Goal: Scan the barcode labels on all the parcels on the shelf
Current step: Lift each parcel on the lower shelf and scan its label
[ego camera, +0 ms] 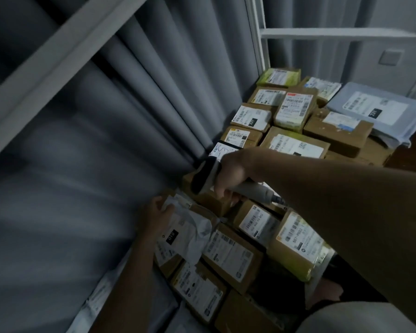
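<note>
My right hand (pixel 231 171) grips a grey and black handheld barcode scanner (pixel 205 175), its head pointing left and down over a brown box (pixel 210 200). My left hand (pixel 157 213) holds the edge of a crumpled white poly-bag parcel (pixel 187 233) with a black "010" tag on its label. Several brown cardboard parcels with white barcode labels lie around it, such as one box (pixel 231 253) just right of the bag and another (pixel 258 222) under my right forearm. More labelled parcels (pixel 294 108) fill the shelf farther back.
A grey pleated curtain (pixel 82 164) hangs along the left of the shelf. White shelf-frame bars cross the upper left (pixel 58 56) and upper right (pixel 334 32). A grey poly mailer (pixel 380 109) lies at the back right. The picture is dim and blurred.
</note>
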